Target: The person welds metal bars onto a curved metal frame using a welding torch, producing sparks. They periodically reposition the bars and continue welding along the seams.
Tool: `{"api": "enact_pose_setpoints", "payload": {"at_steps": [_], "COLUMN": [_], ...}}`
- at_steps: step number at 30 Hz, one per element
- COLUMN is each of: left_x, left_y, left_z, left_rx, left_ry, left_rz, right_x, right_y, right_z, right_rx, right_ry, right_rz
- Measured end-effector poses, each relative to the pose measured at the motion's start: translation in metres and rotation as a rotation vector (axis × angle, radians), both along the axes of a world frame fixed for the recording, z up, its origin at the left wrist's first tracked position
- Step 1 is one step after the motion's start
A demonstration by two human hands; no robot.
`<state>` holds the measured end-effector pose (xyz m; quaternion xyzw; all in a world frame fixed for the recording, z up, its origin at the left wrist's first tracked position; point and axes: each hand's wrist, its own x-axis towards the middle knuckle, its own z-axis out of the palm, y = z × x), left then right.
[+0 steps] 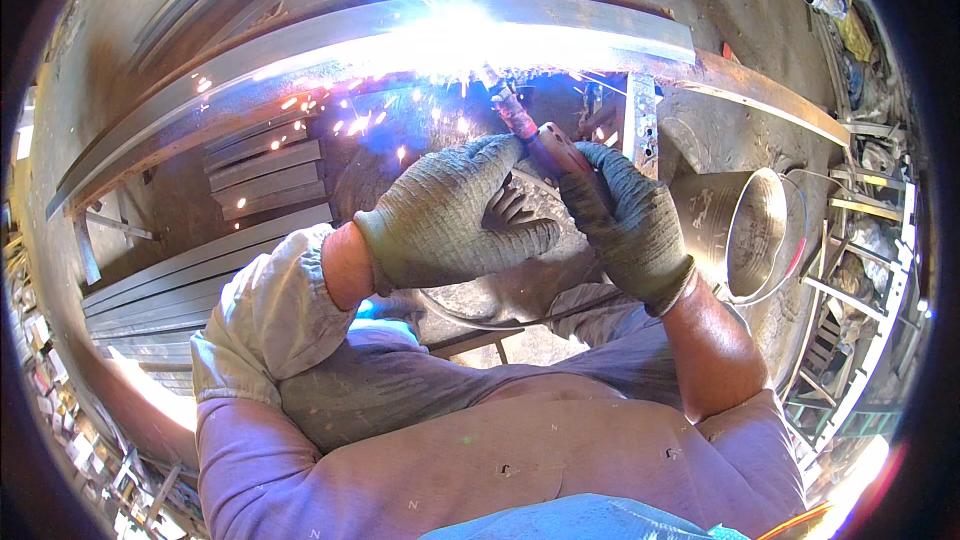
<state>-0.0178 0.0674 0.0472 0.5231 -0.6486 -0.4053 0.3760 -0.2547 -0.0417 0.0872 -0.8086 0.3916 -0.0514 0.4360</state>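
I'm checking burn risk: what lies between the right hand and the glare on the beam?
In the head view, the welding tool reaches from the right hand toward the glare on the beam, the left hand beside it.

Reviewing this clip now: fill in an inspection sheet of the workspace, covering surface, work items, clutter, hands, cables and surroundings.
Surface: stained floor; a rusty beam runs below a long grey metal bar.
Work items: welding tool at the bar; white glare hides the contact point, sparks flying.
Clutter: grey metal strips at left; bucket at right.
Hands: both gloved; right hand grips the tool; left hand, thumb apart from fingers, close beside it, contact unclear.
Cables: thin orange strand at the lower edge, kind unclear.
Surroundings: pale ladder-like frame and jumbled scrap along the right side.
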Motion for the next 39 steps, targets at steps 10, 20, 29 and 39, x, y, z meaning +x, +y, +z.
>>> {"api": "enact_pose_setpoints", "payload": {"at_steps": [10,20,29,39], "left_x": [-0.001,0.042,0.168,0.186], "left_y": [0.001,0.004,0.01,0.007], "left_z": [0.003,0.034,-0.026,-0.024], "left_rx": [0.065,0.15,-0.21,-0.091], "left_ry": [-0.048,-0.389,-1.002,-1.002], "left_rz": [0.011,0.096,0.794,0.668], "right_x": [-0.004,-0.022,-0.048,-0.049], "right_y": [-0.001,-0.006,-0.027,-0.027], "right_z": [-0.005,0.03,0.041,0.047], "right_rx": [-0.047,0.331,0.215,0.212], "right_ry": [0.0,-0.062,-0.114,-0.124], "right_rz": [0.012,-0.294,-0.414,-0.451]}}
